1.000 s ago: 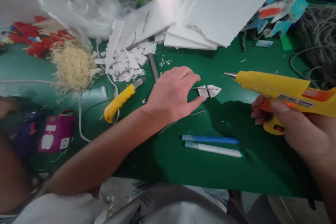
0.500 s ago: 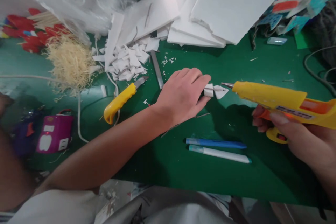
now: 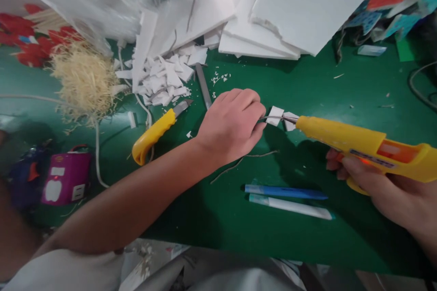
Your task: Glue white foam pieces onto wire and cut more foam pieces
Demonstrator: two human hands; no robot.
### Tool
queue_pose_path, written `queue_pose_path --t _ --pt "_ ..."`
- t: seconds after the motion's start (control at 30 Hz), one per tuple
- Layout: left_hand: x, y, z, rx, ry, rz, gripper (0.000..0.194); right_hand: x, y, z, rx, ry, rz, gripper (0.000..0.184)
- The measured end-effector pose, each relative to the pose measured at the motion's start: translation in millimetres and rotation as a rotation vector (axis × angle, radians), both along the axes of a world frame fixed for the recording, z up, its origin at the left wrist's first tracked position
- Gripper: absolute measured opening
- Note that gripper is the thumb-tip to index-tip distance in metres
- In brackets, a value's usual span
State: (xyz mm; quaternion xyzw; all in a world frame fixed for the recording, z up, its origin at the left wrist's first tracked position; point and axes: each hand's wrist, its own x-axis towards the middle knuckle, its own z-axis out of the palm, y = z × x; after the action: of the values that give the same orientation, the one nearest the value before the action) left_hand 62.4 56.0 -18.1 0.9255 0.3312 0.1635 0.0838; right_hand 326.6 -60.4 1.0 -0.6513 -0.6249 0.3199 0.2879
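My left hand (image 3: 232, 122) is closed, its fingertips pinching a thin grey cord (image 3: 268, 117) that runs out over a small white foam piece (image 3: 275, 115). Just right of it lies a second small white foam piece (image 3: 290, 122). My right hand (image 3: 385, 186) grips a yellow hot glue gun (image 3: 341, 132), with fingers around its orange trigger. The gun's metal nozzle is over the second piece, its tip close to the cord's end; I cannot tell whether it touches. Another thin cord (image 3: 228, 169) lies on the table below my left hand.
A yellow cutter knife (image 3: 155, 134), a grey metal blade (image 3: 203, 85) and foam scraps (image 3: 167, 77) lie leftward. White foam boards (image 3: 314, 4) are stacked behind. Two pens (image 3: 287, 192) lie in front. A purple box (image 3: 68, 176) and straw-like shavings (image 3: 85, 82) sit at far left.
The glue gun has moved left, its nozzle now over the right foam piece. My left hand has shifted slightly left, off the foam piece, and the cord now shows at its fingertips.
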Motion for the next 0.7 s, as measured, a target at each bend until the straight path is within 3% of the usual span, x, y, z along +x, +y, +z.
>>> queue_pose_path --t 0.13,0.3,0.43,0.7 --pt "0.0 1.5 1.9 -0.042 -0.027 0.002 0.021 2.8 -2.8 -2.1 -0.028 -0.005 -0.015 0.026" --pt "4.6 5.2 3.5 -0.158 -0.05 -0.088 0.049 4.1 -3.5 0.6 -0.036 -0.075 -0.067 0.036" --pt "8.4 7.2 0.3 -0.192 -0.032 -0.125 0.049 1.1 -3.9 2.7 0.012 -0.145 -0.079 0.049" --pt "9.2 2.2 0.9 -0.1 0.009 -0.134 0.043 -3.4 -4.9 6.4 -0.021 -0.057 -0.104 0.038"
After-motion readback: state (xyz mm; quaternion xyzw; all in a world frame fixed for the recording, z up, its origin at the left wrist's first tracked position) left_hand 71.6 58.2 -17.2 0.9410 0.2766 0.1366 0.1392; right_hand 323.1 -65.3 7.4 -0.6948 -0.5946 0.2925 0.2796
